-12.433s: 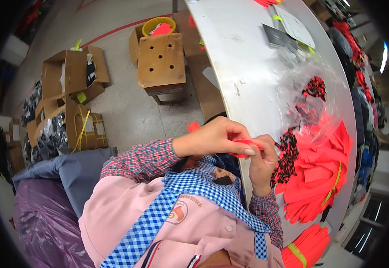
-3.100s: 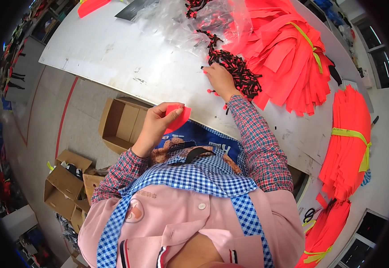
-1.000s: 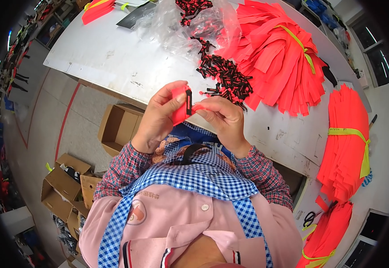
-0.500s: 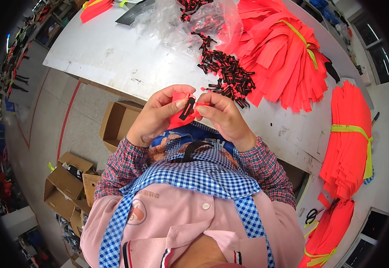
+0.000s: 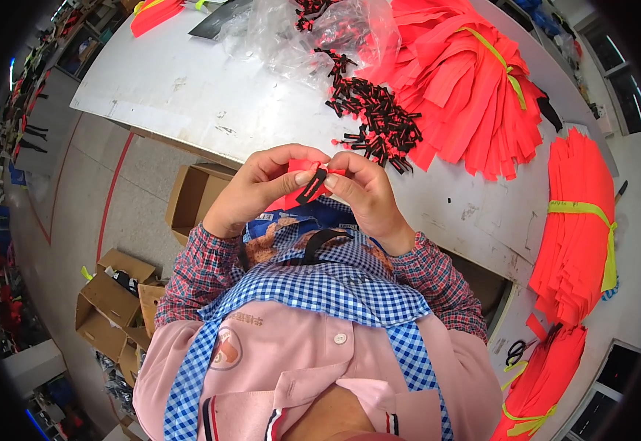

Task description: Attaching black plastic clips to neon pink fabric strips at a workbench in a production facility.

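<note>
My left hand (image 5: 245, 192) and my right hand (image 5: 372, 197) meet in front of my apron, at the table's near edge. Both pinch one coral-red fabric piece (image 5: 291, 197) between thumb and fingers. A small black pull tab (image 5: 311, 188) with a slot-like mark lies slanted against the fabric, between the two thumbs. Whether the tab is fastened to the fabric is hidden by my fingertips. Just beyond my right hand, a loose heap of black-and-red pull tabs (image 5: 379, 117) spreads over the white table (image 5: 166, 95).
Clear plastic bags (image 5: 284, 44) lie at the far side. Coral fabric strips (image 5: 460, 95) tied with yellow-green bands fan out at right, with another tied bundle (image 5: 572, 235) nearer. Black-handled scissors (image 5: 514, 353) rest at lower right. Cardboard boxes (image 5: 111, 298) stand on the floor at left.
My hands have drawn closer together. My right fingers have shifted left against the black tab, and the fabric is now bunched higher between the thumbs.
</note>
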`<state>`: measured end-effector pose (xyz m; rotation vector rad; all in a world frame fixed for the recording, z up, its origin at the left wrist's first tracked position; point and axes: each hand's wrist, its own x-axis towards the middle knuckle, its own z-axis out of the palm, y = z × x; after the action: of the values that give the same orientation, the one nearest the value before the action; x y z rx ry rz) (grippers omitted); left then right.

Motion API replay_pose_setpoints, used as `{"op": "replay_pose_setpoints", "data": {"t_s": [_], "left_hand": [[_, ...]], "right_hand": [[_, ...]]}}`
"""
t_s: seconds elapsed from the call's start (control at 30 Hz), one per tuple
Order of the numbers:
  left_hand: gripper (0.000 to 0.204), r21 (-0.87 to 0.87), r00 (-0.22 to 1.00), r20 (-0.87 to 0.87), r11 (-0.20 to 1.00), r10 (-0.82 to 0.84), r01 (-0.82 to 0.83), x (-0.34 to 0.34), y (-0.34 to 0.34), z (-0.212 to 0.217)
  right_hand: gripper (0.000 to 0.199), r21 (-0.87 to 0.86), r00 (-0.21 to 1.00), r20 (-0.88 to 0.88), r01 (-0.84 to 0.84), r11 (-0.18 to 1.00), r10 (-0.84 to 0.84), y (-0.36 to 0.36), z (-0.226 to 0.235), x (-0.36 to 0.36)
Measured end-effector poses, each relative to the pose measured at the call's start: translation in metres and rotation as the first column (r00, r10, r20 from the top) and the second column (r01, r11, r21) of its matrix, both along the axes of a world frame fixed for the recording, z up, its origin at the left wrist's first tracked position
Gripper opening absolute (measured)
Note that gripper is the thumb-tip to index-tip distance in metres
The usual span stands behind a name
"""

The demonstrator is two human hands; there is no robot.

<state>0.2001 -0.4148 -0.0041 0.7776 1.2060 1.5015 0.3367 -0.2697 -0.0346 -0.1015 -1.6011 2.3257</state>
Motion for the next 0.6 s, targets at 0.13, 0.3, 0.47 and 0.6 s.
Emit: {"op": "replay_pose_setpoints", "data": {"t_s": [0.13,0.3,0.47,0.6], "left_hand": [[0.028,0.055,1.0,0.0,0.998,-0.028,0.028,-0.0018,-0.0006,-0.0013],[0.028,0.058,0.974,-0.194,0.99,-0.114,0.128,-0.0083,-0.0018,-0.0018],[0.028,0.067,0.974,-0.224,0.997,-0.031,0.047,-0.0041,0.0004,-0.0009],[0.027,0.029,0.996,-0.09,0.999,0.021,-0.019,-0.0009,0.0,-0.0049]], "right_hand": [[0.014,0.03,0.996,0.071,-0.063,0.998,0.061,0.0016,0.0033,0.0015],[0.016,0.117,0.985,0.156,-0.097,0.988,0.078,0.0038,0.0065,0.0039],[0.014,0.187,0.978,0.206,-0.022,0.982,-0.017,0.0031,0.0082,-0.0001],[0.014,0.18,0.977,0.211,-0.054,0.982,0.015,0.0059,0.0096,-0.0005]]}}
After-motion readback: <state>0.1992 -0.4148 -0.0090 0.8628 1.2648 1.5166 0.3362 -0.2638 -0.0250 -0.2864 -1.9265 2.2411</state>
